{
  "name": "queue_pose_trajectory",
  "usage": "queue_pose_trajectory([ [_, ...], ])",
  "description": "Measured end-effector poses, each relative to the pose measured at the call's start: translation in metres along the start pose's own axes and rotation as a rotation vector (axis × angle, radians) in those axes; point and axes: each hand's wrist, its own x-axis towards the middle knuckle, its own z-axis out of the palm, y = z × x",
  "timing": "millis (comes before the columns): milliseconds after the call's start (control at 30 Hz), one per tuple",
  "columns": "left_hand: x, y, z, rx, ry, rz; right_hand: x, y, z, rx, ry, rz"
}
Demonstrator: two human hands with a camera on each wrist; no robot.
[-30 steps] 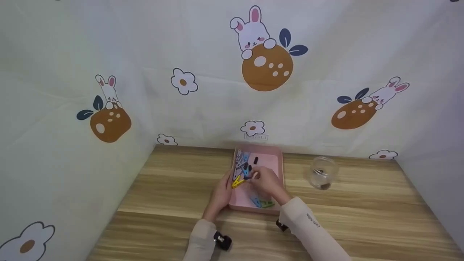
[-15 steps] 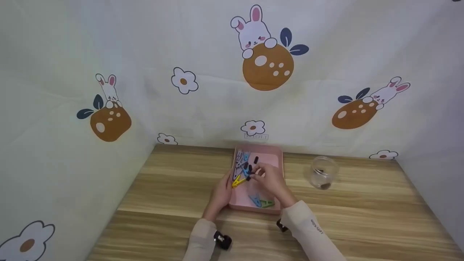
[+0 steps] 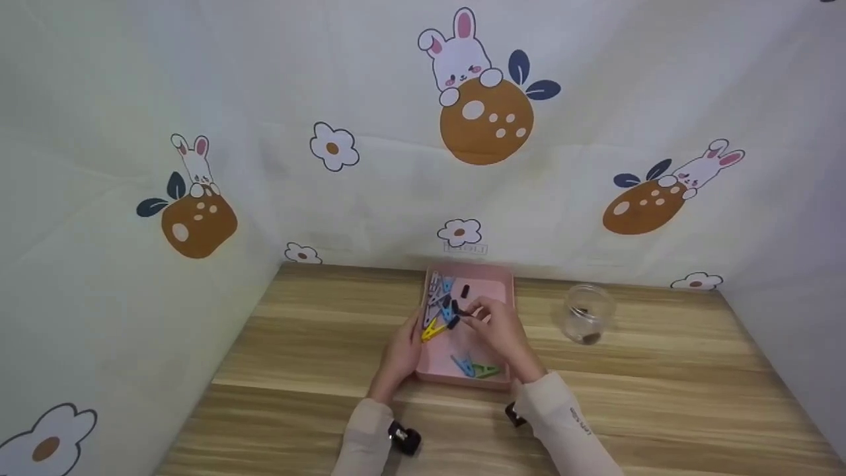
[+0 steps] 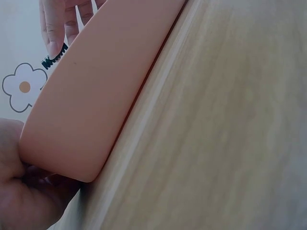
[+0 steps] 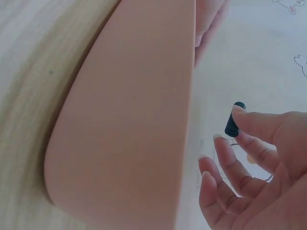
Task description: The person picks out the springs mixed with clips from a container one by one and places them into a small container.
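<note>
My left hand point(image 3: 402, 354) grips the left side of a pink tray point(image 3: 462, 381); in the left wrist view its fingers wrap round the tray's corner. Over the tray, my right hand point(image 3: 497, 330) pinches a small dark ridged cylinder point(image 5: 235, 119) between thumb and index finger, the other fingers loosely bent. A yellow clothespin point(image 3: 433, 330) lies just left of it, a small black piece point(image 3: 453, 322) at its end. Blue and grey clothespins point(image 3: 434, 297) crowd the tray's left side, with further black pieces point(image 3: 465, 291) nearby. A blue clothespin point(image 3: 464, 365) and a green one point(image 3: 486, 371) lie near the front.
A clear round jar point(image 3: 588, 316) with a few dark pieces inside stands on the wooden table point(image 3: 317, 330), right of the tray. Behind the tray hangs a pale printed curtain point(image 3: 370, 198), which also walls both sides.
My right hand has drawn slightly back and right from the yellow clothespin, with the dark ridged cylinder pinched in it. The left hand stays on the tray.
</note>
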Motion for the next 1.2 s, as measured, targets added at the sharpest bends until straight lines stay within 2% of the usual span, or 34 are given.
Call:
queue_pose_trajectory([
  [367,0.0,0.002,0.0,-0.013,-0.013,-0.032,-0.003,0.0,-0.006,-0.022,0.04,0.038],
  [600,0.002,-0.001,-0.001,0.071,0.006,0.044,-0.006,0.002,-0.01,-0.034,0.083,0.001],
  [833,0.003,-0.001,-0.001,0.026,-0.022,-0.007,-0.009,0.005,-0.014,-0.045,0.105,0.023],
  [1200,0.001,0.0,-0.001,0.007,-0.028,-0.018,-0.012,0.009,-0.02,-0.056,0.17,0.036],
])
